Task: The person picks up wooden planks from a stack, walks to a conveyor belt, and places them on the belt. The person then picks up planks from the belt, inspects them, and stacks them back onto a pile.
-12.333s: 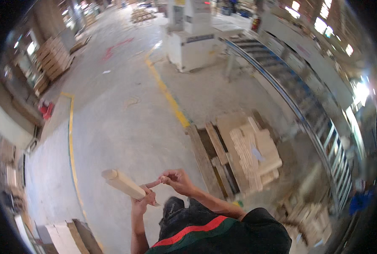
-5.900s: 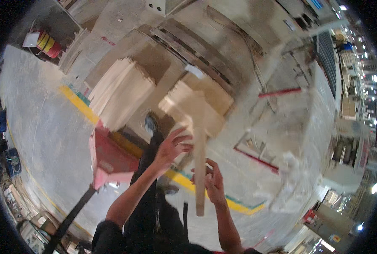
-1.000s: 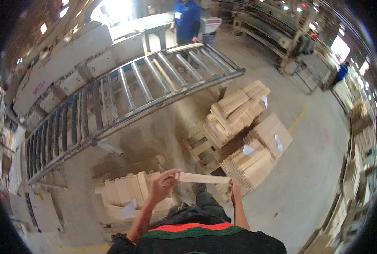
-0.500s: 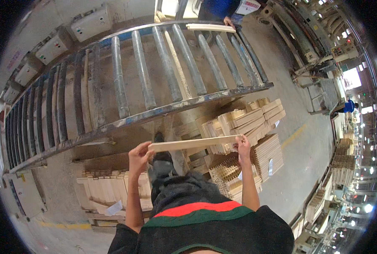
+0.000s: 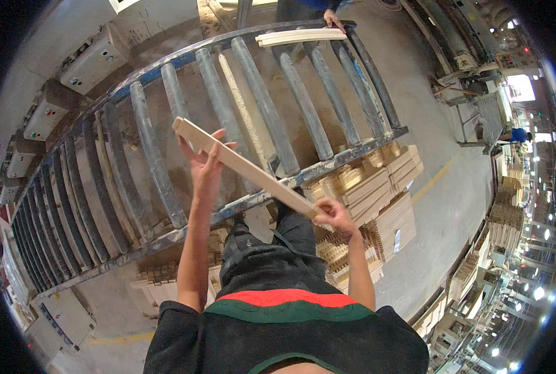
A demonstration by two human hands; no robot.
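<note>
A pale wooden slat is held up in front of me, slanting from far left to near right. My left hand grips it a little in from its far left end, thumb and fingers on either side. The near right end is pinched in my right hand. Beneath the slat runs a roller conveyor with grey metal rollers in a worn blue frame. On its far side, more pale wooden strips lie across the rollers, with another person's hand on their right end.
Stacked wooden pieces stand on the floor to the right of my legs, partly under the conveyor edge. Another low stack is at my left. Grey control boxes line the far left. Machinery stands at the far right.
The slat has gone from nearly level to steeply slanted, its left end raised over the rollers. I have come closer to the conveyor. The far strips have shifted slightly left in view.
</note>
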